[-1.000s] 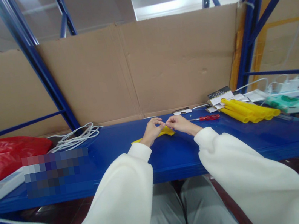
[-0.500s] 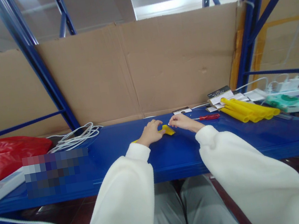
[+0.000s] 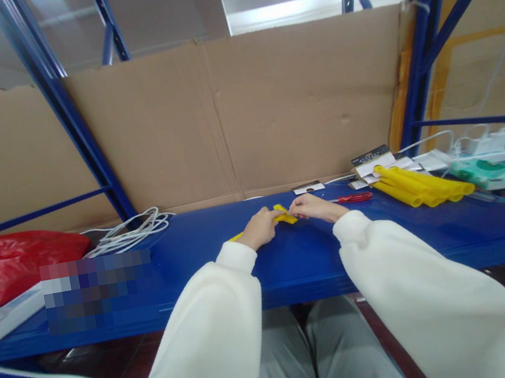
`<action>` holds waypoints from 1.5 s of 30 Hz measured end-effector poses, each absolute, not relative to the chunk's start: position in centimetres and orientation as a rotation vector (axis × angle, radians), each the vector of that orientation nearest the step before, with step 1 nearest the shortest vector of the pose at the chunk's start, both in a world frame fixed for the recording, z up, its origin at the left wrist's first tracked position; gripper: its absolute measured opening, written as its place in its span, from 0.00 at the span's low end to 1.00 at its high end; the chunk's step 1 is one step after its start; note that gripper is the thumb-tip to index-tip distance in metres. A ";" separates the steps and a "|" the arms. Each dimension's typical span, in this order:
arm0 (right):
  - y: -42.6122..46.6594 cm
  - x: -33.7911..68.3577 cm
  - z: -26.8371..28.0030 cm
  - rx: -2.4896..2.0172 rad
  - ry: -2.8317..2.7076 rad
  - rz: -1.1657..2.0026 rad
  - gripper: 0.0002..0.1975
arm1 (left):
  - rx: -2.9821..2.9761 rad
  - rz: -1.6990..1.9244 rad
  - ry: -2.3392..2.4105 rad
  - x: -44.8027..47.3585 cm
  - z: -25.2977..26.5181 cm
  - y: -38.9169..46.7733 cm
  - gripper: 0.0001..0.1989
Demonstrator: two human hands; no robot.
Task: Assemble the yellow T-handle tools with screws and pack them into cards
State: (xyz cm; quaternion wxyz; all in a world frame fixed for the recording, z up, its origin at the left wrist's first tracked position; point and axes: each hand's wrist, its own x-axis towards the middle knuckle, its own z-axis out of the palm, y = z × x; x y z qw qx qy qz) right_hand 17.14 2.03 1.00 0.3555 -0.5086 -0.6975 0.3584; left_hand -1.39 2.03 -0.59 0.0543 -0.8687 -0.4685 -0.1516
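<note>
From the head view, the left hand (image 3: 261, 227) is curled around a yellow piece (image 3: 288, 216), its fingers closed on it near the end; more yellow shows beside the wrist. The right hand (image 3: 312, 208) has thumb and fingers drawn together in a pinch right by that end, though whether they grip anything is too small to tell. The yellow piece is at the middle of the tabletop (image 3: 198, 269), straight ahead of the person.

The likeliest trouble is a slip: a loose left grip could let the piece turn under the right fingertips, and anything tiny pinched there could drop and roll across the smooth surface. The red screwdriver (image 3: 355, 198) lies just beyond the right wrist, so a careless sweep might knock it.

The tabletop is glossy blue, backed by a tall cardboard sheet (image 3: 296, 104) between blue metal posts (image 3: 61, 105). To the right lie yellow tubes (image 3: 419, 184) and printed cards (image 3: 372, 160); to the left, a coiled white cable (image 3: 136, 230) and a red bag (image 3: 17, 257).
</note>
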 end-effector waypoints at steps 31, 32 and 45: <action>2.2 17.5 0.1 -1.307 -2.218 0.377 0.09 | -2.667 -0.545 -1.347 -1.3 -0.7 1.9 0.23; 2.3 17.5 0.0 -1.303 -2.206 0.378 0.09 | -2.670 -0.530 -1.364 -1.3 -0.7 1.8 0.24; 0.1 22.3 1.5 -1.310 -2.400 0.672 0.07 | -2.723 -0.488 -1.410 -1.6 -0.2 2.3 0.20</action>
